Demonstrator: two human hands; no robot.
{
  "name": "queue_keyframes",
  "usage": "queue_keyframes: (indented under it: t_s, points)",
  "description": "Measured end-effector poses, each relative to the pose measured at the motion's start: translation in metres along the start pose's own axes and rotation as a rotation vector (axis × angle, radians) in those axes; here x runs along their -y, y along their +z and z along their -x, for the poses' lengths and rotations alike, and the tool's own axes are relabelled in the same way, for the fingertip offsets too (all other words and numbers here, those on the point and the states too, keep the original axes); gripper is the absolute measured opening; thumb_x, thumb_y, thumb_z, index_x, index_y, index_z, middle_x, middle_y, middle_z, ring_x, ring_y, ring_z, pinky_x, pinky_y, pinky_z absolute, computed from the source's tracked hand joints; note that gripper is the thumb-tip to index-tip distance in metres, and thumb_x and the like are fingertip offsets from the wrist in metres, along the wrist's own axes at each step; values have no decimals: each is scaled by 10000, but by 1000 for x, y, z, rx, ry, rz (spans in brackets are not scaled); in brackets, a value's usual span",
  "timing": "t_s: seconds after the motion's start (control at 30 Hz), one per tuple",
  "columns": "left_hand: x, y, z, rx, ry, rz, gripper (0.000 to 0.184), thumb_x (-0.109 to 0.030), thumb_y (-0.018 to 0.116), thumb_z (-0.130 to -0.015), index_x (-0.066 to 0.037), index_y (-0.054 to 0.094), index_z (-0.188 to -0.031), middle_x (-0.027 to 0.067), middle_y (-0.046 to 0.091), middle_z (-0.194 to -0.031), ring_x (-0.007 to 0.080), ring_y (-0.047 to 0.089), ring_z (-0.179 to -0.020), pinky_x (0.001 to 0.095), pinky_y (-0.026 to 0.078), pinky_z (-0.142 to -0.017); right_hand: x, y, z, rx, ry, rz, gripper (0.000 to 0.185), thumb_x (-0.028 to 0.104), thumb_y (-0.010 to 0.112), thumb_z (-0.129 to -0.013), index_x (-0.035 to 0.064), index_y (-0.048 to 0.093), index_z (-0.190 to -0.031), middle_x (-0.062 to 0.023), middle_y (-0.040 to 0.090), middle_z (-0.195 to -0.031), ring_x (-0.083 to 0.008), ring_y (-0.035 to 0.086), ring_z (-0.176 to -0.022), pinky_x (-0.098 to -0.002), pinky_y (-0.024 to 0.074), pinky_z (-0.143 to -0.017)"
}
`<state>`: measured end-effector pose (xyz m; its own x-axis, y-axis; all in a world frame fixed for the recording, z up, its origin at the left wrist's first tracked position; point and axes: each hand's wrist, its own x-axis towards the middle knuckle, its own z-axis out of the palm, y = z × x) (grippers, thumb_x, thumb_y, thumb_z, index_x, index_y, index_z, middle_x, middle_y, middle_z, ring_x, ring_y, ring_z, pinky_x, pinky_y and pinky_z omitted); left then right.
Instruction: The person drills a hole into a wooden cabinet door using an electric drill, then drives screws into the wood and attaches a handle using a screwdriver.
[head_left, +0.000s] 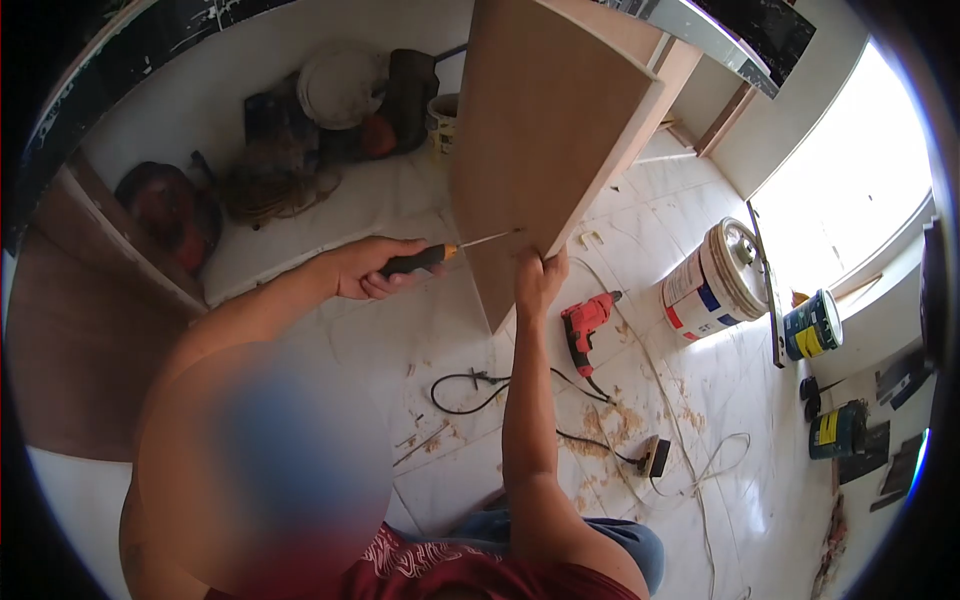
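My left hand (375, 268) is wrapped around the black and orange handle of a screwdriver (418, 262). The thin shaft points right, and its tip meets a small dark spot on the face of a wooden panel (550, 120). That panel stands upright and tilted before me. Gripping its near edge just below the tip is my right hand (540, 278), thumb on the face. The fingers behind the panel are hidden. On the floor to the right of my right forearm lies a red corded power drill (588, 330).
Sawdust (620, 430), a black cord and plug (654, 458) and a pale cable spread over the tiled floor. Right of the panel stand a white bucket (705, 285) and a dark paint can (812, 325). Bags and tools (280, 140) line the back left. A dark frame edge (120, 60) runs overhead.
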<state>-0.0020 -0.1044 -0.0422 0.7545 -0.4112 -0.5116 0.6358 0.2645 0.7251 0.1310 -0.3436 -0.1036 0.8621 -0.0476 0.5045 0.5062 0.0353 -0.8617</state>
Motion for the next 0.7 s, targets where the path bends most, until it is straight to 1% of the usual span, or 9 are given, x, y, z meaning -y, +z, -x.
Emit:
queue_keyframes:
  t_s: [0.03,0.13,0.27,0.33,0.43,0.47,0.53,0.63,0.7]
  points:
    - [-3,-9,-3,43,14,-54,480,-432,587,-1004,-58,614,-1304,-3,556,-699,47,439,-469,206,378,-430,3,-3,0,18,38,5,370,29,530,-768,-37,629,-1118,-127,693,-874,-186,635,-749,-303,507,-684]
    - [19,-5,-23,-536,755,-1098,459,-381,671,-958,-56,645,-1282,-12,589,-722,123,587,-625,286,513,-600,8,-6,0,28,75,10,377,27,529,-766,-29,636,-1123,-121,690,-873,-177,630,-744,-304,508,-685]
    - [18,-2,-23,-551,781,-1031,419,-315,677,-956,-60,650,-1287,-6,589,-744,110,576,-651,262,475,-553,-4,0,2,-39,41,-123,344,29,536,-772,-24,635,-1098,-117,678,-844,-154,611,-713,-309,499,-661]
    - [8,0,-16,-556,790,-1013,402,-282,680,-955,-62,653,-1290,-3,589,-755,104,570,-664,251,456,-530,-7,-3,3,-3,74,-66,323,23,515,-788,-40,636,-1080,-91,663,-854,-166,627,-746,-310,514,-681]
    - [-5,3,9,-186,303,83,459,-352,607,-993,-75,597,-1359,-9,528,-701,61,481,-574,192,381,-450,-11,-3,3,15,91,-29,312,27,511,-802,-46,630,-1080,-78,651,-859,-169,627,-757,-312,519,-691]
    - [-6,-3,10,-178,219,128,475,-366,582,-1002,-78,575,-1380,-15,504,-685,53,449,-556,178,354,-434,-13,-4,3,13,92,-21,311,30,514,-806,-45,628,-1085,-78,649,-859,-168,623,-755,-312,518,-691]
    - [-10,-9,8,-157,49,219,506,-394,533,-1019,-85,532,-1420,-26,458,-651,36,386,-522,150,301,-403,-21,-2,2,-24,33,-29,293,33,527,-795,-34,619,-1065,-138,640,-785,-196,615,-694,-335,497,-655]
    - [-13,-6,6,30,-21,108,418,-330,582,-1005,-68,614,-1329,-14,522,-664,56,443,-533,175,355,-444,-17,-3,0,-39,7,-9,284,40,529,-788,-32,612,-1050,-194,634,-749,-258,614,-656,-367,490,-646]
    - [-2,2,-7,-343,366,-566,354,-291,618,-991,-59,661,-1254,3,576,-692,69,495,-557,198,388,-475,-6,-7,-1,-28,42,32,286,44,526,-785,-34,610,-1047,-218,632,-750,-295,619,-656,-383,494,-656]
